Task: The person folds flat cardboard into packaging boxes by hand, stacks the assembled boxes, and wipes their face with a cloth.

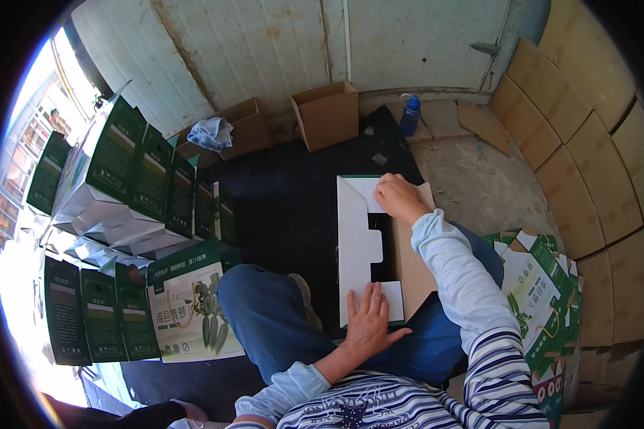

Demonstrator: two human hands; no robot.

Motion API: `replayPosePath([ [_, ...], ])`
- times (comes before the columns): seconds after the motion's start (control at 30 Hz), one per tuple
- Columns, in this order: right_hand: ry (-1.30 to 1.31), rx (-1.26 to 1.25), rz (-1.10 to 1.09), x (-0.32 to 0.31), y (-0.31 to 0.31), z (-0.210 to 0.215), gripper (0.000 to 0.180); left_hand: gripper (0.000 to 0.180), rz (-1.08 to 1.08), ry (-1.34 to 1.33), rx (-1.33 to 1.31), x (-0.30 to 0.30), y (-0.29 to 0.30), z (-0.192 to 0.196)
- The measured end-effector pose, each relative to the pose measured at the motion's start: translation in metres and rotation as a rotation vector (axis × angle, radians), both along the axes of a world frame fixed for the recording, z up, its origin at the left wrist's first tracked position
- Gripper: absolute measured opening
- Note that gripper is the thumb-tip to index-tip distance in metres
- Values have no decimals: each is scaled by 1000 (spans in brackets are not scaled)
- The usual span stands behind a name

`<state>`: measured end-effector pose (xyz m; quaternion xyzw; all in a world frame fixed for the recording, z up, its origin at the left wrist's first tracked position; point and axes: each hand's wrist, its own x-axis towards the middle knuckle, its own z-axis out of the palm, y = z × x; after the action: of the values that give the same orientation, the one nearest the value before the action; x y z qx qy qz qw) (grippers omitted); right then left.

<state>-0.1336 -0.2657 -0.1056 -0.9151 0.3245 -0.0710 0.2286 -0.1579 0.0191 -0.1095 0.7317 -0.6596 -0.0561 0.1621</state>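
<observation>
Across my lap lies a partly folded carton (359,286), white inside with a brown board side panel and a green far edge. A dark opening shows between its end flaps. My left hand (366,322) rests flat on the near white flap, fingers stretched and thumb out to the side. At the far end, my right hand (399,198) has its fingers bent and closed on the carton's far flap; the fingertips are partly hidden.
Folded green-and-white cartons (132,164) stand stacked at left. Flat green carton sheets (533,286) lie at right, beside a wall of brown boxes (572,171). Open brown boxes (327,118), a blue cloth (210,134) and a blue bottle (410,116) sit by the far wall.
</observation>
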Motion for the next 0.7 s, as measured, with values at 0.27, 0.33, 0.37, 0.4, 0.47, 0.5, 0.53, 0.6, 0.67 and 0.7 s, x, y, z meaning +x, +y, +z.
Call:
replayPosePath([
  [0.27,355,-327,-190,-3,6,26,51,58,-39,18,-28,-17,-21,-8],
  [0.33,317,-183,-84,-7,1,30,45,51,-22,69,-43,-10,-12,-3],
  [0.37,316,-184,-87,-9,-2,32,45,50,-13,24,-53,-4,-6,-4],
  [0.4,291,-182,-64,-14,-5,33,40,49,-4,-18,-62,2,-1,-4],
  [0.47,269,-172,-39,-28,-11,28,36,45,4,-4,-54,17,9,3],
  [0.5,248,-180,-63,-37,-13,26,30,43,33,-68,-72,30,15,1],
  [0.53,228,-188,-91,-46,-17,25,25,41,58,-130,-90,43,19,2],
  [0.6,236,-130,-112,-66,-22,22,23,39,88,-121,-99,78,22,12],
  [0.67,244,40,-55,-80,-19,16,32,37,105,-155,-171,111,19,14],
  [0.7,244,38,-58,-84,-14,17,32,35,103,-123,-185,127,15,13],
])
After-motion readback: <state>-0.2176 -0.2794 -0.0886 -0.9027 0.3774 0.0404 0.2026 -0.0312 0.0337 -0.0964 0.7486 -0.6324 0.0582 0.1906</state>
